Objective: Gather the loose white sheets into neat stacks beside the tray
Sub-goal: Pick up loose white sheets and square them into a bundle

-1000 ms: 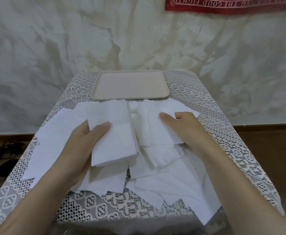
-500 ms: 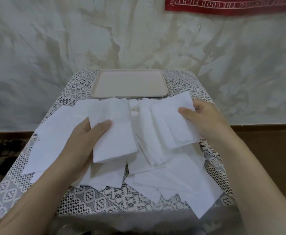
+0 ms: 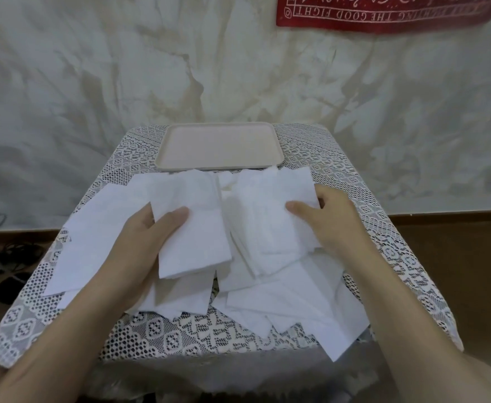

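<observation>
your left hand (image 3: 139,242) is clamped on a small stack of white sheets (image 3: 192,228), thumb on top, fingers hidden beneath. your right hand (image 3: 330,219) pinches another bundle (image 3: 267,213) at its right edge, thumb over it. loose sheets (image 3: 282,298) lie fanned and overlapping across the lace-covered surface (image 3: 180,338), just in front of the beige tray (image 3: 221,148).

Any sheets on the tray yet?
No, the tray holds nothing; the white sheets all lie on the lace cloth in front of it, under the left hand and right hand.
</observation>
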`<state>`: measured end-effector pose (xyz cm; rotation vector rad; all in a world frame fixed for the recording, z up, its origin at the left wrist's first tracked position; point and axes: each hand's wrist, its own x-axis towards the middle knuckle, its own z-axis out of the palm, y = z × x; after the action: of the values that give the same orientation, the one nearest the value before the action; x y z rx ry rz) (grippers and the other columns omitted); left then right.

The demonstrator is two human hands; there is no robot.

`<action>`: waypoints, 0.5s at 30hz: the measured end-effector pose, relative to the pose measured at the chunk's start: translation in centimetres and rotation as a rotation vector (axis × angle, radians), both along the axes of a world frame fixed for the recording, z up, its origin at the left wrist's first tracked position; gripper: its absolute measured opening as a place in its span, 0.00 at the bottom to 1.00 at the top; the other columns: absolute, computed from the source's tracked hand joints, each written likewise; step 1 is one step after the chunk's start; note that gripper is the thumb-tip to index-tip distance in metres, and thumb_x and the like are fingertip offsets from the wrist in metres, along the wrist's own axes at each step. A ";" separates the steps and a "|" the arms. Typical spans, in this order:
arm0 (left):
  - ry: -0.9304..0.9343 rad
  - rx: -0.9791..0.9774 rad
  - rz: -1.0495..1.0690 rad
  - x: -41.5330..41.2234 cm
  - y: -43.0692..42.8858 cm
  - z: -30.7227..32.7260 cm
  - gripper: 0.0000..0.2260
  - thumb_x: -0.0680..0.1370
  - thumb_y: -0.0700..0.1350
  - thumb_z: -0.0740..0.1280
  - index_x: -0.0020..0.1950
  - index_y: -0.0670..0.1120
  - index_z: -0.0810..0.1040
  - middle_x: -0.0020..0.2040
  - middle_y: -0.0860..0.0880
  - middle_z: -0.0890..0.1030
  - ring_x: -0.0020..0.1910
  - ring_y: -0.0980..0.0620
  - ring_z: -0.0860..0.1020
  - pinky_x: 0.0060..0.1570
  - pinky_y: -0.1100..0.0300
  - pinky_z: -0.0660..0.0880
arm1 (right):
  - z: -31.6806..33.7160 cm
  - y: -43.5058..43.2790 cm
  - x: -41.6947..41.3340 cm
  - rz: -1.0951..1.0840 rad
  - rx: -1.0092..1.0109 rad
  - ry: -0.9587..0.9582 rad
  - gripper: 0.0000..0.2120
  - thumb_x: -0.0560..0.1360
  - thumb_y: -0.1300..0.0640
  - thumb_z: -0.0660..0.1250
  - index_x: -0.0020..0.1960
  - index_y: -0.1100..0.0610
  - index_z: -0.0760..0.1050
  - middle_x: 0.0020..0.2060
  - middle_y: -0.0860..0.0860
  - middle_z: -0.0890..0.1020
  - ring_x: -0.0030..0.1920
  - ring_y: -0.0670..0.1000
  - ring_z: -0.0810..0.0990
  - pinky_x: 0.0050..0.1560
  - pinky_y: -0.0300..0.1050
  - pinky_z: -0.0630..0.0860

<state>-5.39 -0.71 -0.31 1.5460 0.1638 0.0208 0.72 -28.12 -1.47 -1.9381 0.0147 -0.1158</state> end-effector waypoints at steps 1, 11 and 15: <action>-0.003 0.000 0.001 0.1 -0.1 0.0 0.11 0.83 0.48 0.67 0.64 0.48 0.81 0.53 0.47 0.88 0.51 0.46 0.87 0.44 0.53 0.81 | 0.2 -0.1 0.1 -0.001 0.079 -0.001 0.10 0.74 0.52 0.75 0.49 0.57 0.82 0.40 0.48 0.86 0.40 0.52 0.85 0.39 0.49 0.80; -0.077 0.012 0.003 0.6 -1.1 -0.2 0.12 0.85 0.48 0.64 0.68 0.56 0.78 0.59 0.53 0.87 0.58 0.50 0.85 0.57 0.48 0.80 | 2.2 0.1 -1.3 0.139 0.385 0.092 0.06 0.79 0.60 0.70 0.54 0.58 0.83 0.49 0.55 0.88 0.52 0.58 0.87 0.55 0.56 0.82; -0.106 0.019 -0.001 0.3 -1.9 -0.3 0.14 0.84 0.54 0.63 0.69 0.57 0.77 0.60 0.55 0.87 0.60 0.52 0.85 0.61 0.46 0.79 | 2.8 1.7 -3.0 0.218 0.511 0.101 0.07 0.78 0.62 0.69 0.55 0.59 0.83 0.50 0.56 0.88 0.51 0.57 0.87 0.53 0.53 0.83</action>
<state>-5.10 -2.56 -0.59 1.5602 0.0790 0.1043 -2.31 -26.46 1.35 -1.4221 -0.0918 0.1220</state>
